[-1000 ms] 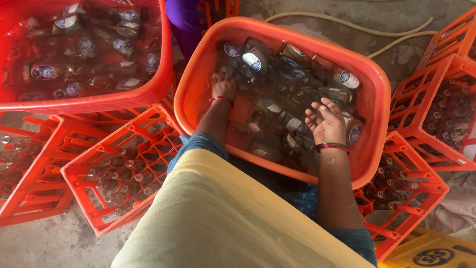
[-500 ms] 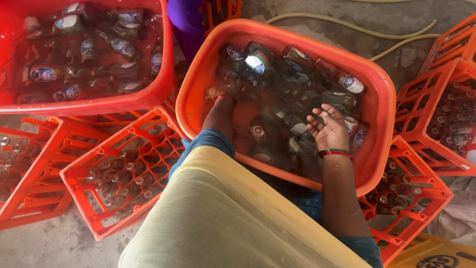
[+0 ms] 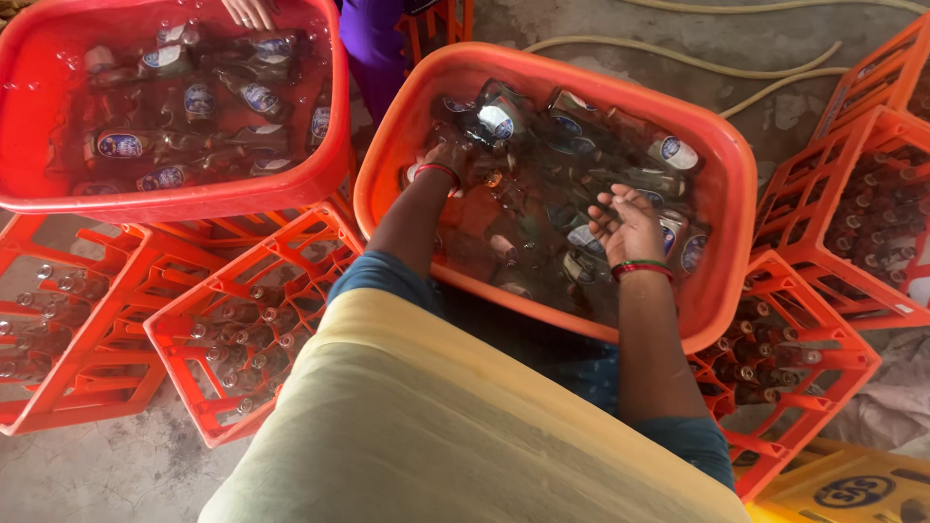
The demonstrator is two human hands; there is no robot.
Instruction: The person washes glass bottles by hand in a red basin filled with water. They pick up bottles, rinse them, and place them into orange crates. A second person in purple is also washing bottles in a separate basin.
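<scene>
Bottles (image 3: 572, 184) lie soaking in our orange tub (image 3: 722, 242). Left hand (image 3: 448, 160) is underwater at the far-left corner, grip unclear; right hand (image 3: 628, 223) hovers wide, empty. Best we grasp necks firmly.

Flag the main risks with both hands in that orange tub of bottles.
1. The left hand is under water among piled glass bottles; a chipped one could cut it, and the water hides edges.
2. The right hand hovers open and wet; a bottle may slip when lifted.
3. The orange tub rests on crates and looks full, so it might tip or spill.
</scene>
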